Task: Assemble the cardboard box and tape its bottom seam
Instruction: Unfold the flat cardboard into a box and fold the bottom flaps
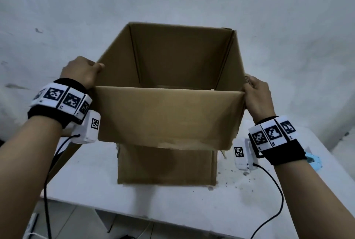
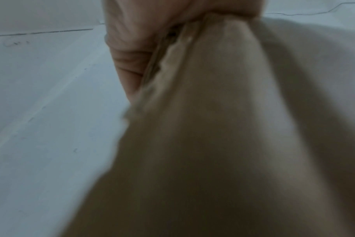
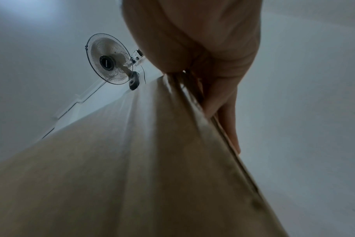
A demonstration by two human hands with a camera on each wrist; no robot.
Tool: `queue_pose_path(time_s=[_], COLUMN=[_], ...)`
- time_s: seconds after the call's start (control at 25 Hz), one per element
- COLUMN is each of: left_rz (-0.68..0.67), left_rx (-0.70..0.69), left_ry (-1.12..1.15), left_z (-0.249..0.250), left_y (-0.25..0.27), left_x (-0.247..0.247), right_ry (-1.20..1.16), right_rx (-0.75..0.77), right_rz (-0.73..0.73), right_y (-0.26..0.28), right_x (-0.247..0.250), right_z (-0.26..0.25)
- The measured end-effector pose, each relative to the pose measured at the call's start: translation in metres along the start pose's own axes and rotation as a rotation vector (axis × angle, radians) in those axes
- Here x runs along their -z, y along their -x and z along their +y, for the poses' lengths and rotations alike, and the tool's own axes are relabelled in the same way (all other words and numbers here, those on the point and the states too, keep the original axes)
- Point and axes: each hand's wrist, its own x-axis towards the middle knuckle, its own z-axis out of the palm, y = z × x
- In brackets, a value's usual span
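A brown cardboard box stands opened into a square tube, open end up, and its lower wall reaches down to the white table. My left hand grips the upper left edge by the near corner. My right hand pinches the upper right near corner. In the left wrist view my left hand curls over the cardboard edge. The right wrist view shows my right hand with thumb and fingers on opposite sides of the cardboard. The box's bottom is hidden.
A light blue object lies on the table behind my right wrist, partly hidden. Small crumbs dot the table at the right. A white wall stands close behind the box. A wall fan hangs high up.
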Motion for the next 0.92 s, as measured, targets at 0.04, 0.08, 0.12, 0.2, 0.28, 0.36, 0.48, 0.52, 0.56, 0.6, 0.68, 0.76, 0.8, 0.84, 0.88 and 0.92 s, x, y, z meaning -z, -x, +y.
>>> queue_pose_path(time_s=[0.04, 0.08, 0.12, 0.2, 0.28, 0.36, 0.48, 0.52, 0.56, 0.6, 0.68, 0.76, 0.8, 0.84, 0.88, 0.92], left_rz=[0.016, 0.025, 0.029, 0.022, 0.01, -0.004, -0.028, -0.033, -0.037, -0.044, -0.078, -0.148, -0.177, -0.192, -0.191, -0.178], left_rx=[-0.002, -0.001, -0.003, -0.005, -0.01, -0.01, -0.007, -0.008, -0.005, 0.001, 0.023, 0.028, 0.027, 0.023, 0.016, 0.009], left_ry=[0.008, 0.016, 0.023, 0.019, -0.012, -0.034, -0.043, -0.051, -0.06, -0.066, -0.058, -0.02, 0.001, 0.013, 0.01, -0.004], left_z=[0.004, 0.007, 0.011, 0.015, 0.014, 0.01, 0.006, 0.006, 0.006, 0.005, 0.003, 0.004, 0.006, 0.012, 0.017, 0.022], left_y=[0.0, -0.002, -0.005, -0.012, -0.017, -0.021, -0.026, -0.026, -0.026, -0.025, -0.021, -0.015, -0.014, -0.012, -0.012, -0.012], left_x=[0.001, 0.005, 0.009, 0.017, 0.022, 0.024, 0.024, 0.023, 0.021, 0.018, 0.005, -0.015, -0.025, -0.035, -0.043, -0.051], right_ry=[-0.003, -0.003, -0.003, -0.015, -0.039, -0.052, -0.061, -0.054, -0.04, -0.015, 0.083, 0.222, 0.269, 0.296, 0.307, 0.309], right_rx=[0.012, 0.019, 0.022, 0.018, 0.013, 0.027, 0.032, 0.024, 0.018, 0.019, 0.017, -0.007, -0.017, -0.027, -0.038, -0.045], right_rz=[0.016, 0.03, 0.04, 0.048, 0.038, 0.005, -0.056, -0.065, -0.063, -0.056, -0.038, -0.026, -0.023, -0.018, -0.017, -0.019], right_y=[0.0, 0.001, 0.002, 0.003, 0.003, 0.006, 0.009, 0.009, 0.008, 0.006, 0.0, -0.006, -0.008, -0.01, -0.011, -0.012], right_x=[0.004, 0.009, 0.014, 0.021, 0.024, 0.021, 0.011, 0.008, 0.006, 0.006, 0.011, 0.02, 0.025, 0.03, 0.033, 0.037], right_z=[-0.001, -0.004, -0.008, -0.013, -0.013, -0.011, -0.004, -0.001, 0.0, 0.001, -0.002, -0.002, 0.001, 0.005, 0.01, 0.017])
